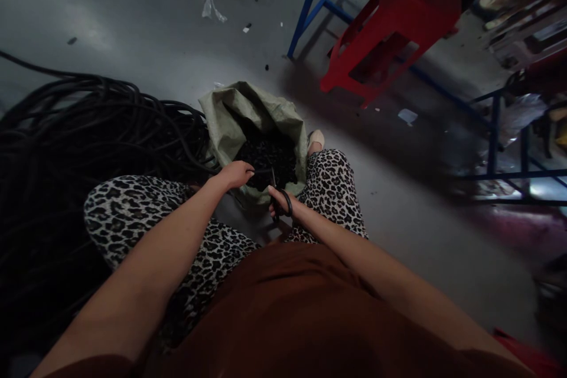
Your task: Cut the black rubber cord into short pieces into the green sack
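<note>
Left hand [237, 174] has its grip closed round a thin black cable [262, 170]. Right hand [275, 194] is just beside it, grip wrapped through black-handled scissors [283, 208]. A pale green woven sack [225, 124] of black bits sits just past both grips.

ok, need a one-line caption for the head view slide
Seated person's left hand holds a black strand over a green sack of black pieces, right hand holds scissors, black cable pile at left.
</note>
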Tool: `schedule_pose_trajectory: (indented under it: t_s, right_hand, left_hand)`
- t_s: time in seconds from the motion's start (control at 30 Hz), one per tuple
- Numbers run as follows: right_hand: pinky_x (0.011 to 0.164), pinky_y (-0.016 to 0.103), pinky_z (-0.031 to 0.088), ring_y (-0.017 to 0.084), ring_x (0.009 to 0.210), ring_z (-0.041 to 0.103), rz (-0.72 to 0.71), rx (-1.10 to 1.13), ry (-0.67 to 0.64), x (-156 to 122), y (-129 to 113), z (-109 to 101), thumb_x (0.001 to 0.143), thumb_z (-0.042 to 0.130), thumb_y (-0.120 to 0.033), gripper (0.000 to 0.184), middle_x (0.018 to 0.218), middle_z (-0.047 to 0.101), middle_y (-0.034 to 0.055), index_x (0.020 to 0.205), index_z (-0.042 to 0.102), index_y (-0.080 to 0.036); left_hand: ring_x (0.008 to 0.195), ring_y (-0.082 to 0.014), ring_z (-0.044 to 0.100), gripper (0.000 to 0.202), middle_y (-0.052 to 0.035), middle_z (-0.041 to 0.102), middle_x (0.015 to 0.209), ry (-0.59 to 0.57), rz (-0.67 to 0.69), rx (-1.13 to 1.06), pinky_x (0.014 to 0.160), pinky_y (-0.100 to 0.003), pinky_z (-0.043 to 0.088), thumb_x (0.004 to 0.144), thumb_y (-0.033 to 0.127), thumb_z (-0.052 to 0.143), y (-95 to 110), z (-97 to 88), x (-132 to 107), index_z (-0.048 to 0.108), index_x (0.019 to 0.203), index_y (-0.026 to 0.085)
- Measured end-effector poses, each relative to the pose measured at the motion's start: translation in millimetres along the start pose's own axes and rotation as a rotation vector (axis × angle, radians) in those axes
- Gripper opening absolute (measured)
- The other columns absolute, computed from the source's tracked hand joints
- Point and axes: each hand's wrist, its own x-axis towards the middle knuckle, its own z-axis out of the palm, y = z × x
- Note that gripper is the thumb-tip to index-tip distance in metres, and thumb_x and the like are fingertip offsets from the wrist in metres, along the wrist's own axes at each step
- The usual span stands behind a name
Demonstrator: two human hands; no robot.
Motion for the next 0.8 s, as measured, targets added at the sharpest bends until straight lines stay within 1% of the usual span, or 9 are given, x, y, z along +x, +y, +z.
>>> schedule_pose_trajectory:
  t_s: [0.07, 0.2, 0.37, 0.5, 0.63, 0.8]
  right_hand:
    - [0.034, 0.014, 0.035, 0.011, 0.038, 0.056, -0.004, -0.004, 0.001, -1.8, -1.5, 0.4, 0.096, 0.041, -0.053, 0.042, 0.053, 0.058, -0.0015, 0.112, 0.052, -0.015]
    - [0.036, 0.015, 0.038, 0.010, 0.037, 0.054, 0.002, 0.005, 0.004, -5.5, -5.3, 1.0, 0.097, 0.041, -0.048, 0.038, 0.052, 0.057, -0.0019, 0.110, 0.052, -0.014]
    - [0.036, 0.015, 0.038, 0.011, 0.038, 0.055, 0.015, 0.008, 0.013, -6.2, -6.1, 1.2, 0.096, 0.044, -0.049, 0.038, 0.053, 0.057, -0.0015, 0.109, 0.052, -0.014]
    - [0.036, 0.015, 0.038, 0.011, 0.039, 0.056, 0.022, 0.004, 0.006, -9.3, -8.0, 1.1, 0.096, 0.045, -0.046, 0.034, 0.054, 0.058, -0.0007, 0.106, 0.054, -0.014]
    - [0.035, 0.014, 0.037, 0.011, 0.040, 0.056, 0.038, -0.021, 0.009, -11.2, -9.4, 0.8, 0.096, 0.046, -0.047, 0.034, 0.054, 0.059, -0.0008, 0.104, 0.055, -0.015]
    - [0.033, 0.014, 0.036, 0.010, 0.035, 0.053, -0.005, -0.052, -0.006, -4.8, -3.5, -1.6, 0.096, 0.045, -0.048, 0.036, 0.048, 0.055, -0.0022, 0.099, 0.055, -0.013]
  left_hand:
    - [0.100, -0.0192, 0.063, 0.036, -0.0046, 0.070, 0.110, -0.017, 0.009, 0.000, 0.083, -0.023, 0.046, 0.087, 0.029, 0.045, 1.6, 0.8, -0.6, 0.067, 0.115, 0.021]
    - [0.099, -0.0186, 0.063, 0.036, -0.0034, 0.071, 0.109, -0.040, 0.027, 0.005, 0.082, -0.022, 0.046, 0.086, 0.030, 0.046, 2.9, 2.8, -0.7, 0.068, 0.113, 0.023]
    - [0.100, -0.0178, 0.063, 0.036, -0.0019, 0.071, 0.110, -0.048, 0.022, 0.007, 0.083, -0.022, 0.046, 0.086, 0.031, 0.046, 2.5, 5.3, 0.5, 0.068, 0.113, 0.025]
    - [0.103, -0.0177, 0.062, 0.036, -0.0012, 0.070, 0.113, -0.064, 0.051, 0.017, 0.085, -0.021, 0.045, 0.086, 0.031, 0.046, 1.7, 7.8, 1.5, 0.068, 0.114, 0.026]
    - [0.099, -0.0182, 0.063, 0.035, -0.0007, 0.071, 0.108, -0.088, 0.076, 0.023, 0.083, -0.022, 0.046, 0.086, 0.032, 0.045, -1.2, 11.0, 2.7, 0.069, 0.112, 0.028]
    - [0.099, -0.0186, 0.063, 0.034, -0.0010, 0.071, 0.108, -0.094, 0.080, -0.001, 0.082, -0.023, 0.046, 0.086, 0.030, 0.046, -2.8, 11.0, 3.1, 0.069, 0.111, 0.027]
